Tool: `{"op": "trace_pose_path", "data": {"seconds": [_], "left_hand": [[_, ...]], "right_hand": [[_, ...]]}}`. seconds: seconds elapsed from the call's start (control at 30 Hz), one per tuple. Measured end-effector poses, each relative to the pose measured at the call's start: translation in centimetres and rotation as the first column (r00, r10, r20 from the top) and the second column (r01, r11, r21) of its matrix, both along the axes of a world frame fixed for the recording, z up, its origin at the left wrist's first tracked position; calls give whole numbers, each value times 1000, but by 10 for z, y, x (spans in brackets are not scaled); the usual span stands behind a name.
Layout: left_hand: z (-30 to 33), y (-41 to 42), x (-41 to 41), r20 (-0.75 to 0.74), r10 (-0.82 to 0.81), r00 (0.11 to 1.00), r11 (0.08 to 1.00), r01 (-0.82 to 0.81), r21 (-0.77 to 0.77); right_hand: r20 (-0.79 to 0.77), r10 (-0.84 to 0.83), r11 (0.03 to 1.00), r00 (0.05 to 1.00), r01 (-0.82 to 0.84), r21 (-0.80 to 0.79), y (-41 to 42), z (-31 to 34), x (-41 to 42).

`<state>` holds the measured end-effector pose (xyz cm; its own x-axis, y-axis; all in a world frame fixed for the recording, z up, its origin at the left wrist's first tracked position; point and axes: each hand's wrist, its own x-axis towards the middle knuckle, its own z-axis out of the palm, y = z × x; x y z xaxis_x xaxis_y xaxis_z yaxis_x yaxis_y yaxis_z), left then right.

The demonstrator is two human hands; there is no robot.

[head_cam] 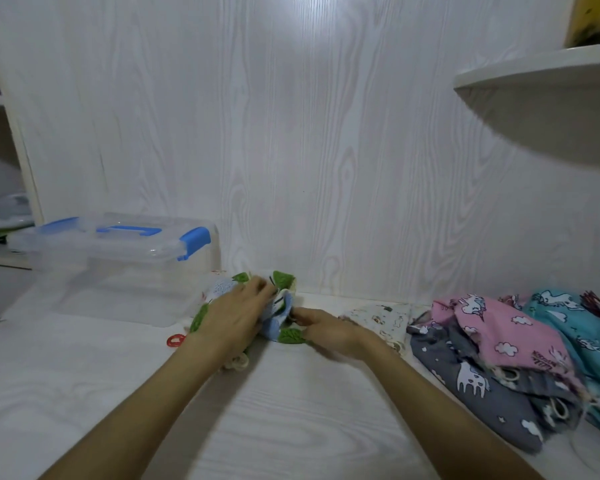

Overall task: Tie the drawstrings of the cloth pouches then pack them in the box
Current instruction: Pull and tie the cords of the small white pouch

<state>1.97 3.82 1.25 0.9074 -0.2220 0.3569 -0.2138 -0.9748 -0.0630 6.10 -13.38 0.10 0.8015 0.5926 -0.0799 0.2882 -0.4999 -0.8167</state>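
Observation:
A cloth pouch point(282, 308) with green leaves and blue patches lies bunched on the white table point(291, 410) near the back wall. My left hand point(232, 317) presses on its left side, fingers curled over the cloth. My right hand point(329, 329) pinches its right edge. A cream drawstring point(235, 362) trails below my left wrist. The clear plastic box point(118, 268) with a blue handle and blue clips stands to the left, lid shut. A pile of pouches lies at the right: pink point(499, 330), grey point(471, 382), teal point(575, 323) and a white printed one point(385, 320).
A small red ring point(176, 340) lies on the table left of my left forearm. A curved white shelf point(541, 74) juts out at the upper right. Open shelving point(0, 168) with some items stands at the far left.

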Motion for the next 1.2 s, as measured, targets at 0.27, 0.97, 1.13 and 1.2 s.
{"op": "trace_pose_path", "data": {"seconds": [0.27,0.97,1.13,1.2], "left_hand": [[-19,-31,43,-20,358,934,932,-355,76],[-49,-85,-34,-93,53,994,745,-101,-660],[-51,-70,-28,-211,45,977,813,-158,-561],[-53,-69,-25,-259,-36,965,805,-125,-580]], "right_hand": [[730,-260,786,632,578,-220,-81,-11,-4],[523,-156,984,838,181,3,-123,-48,-62],[576,-390,882,718,472,9,-122,-44,-61],[621,-369,862,692,504,-50,-119,-45,-61]]}}
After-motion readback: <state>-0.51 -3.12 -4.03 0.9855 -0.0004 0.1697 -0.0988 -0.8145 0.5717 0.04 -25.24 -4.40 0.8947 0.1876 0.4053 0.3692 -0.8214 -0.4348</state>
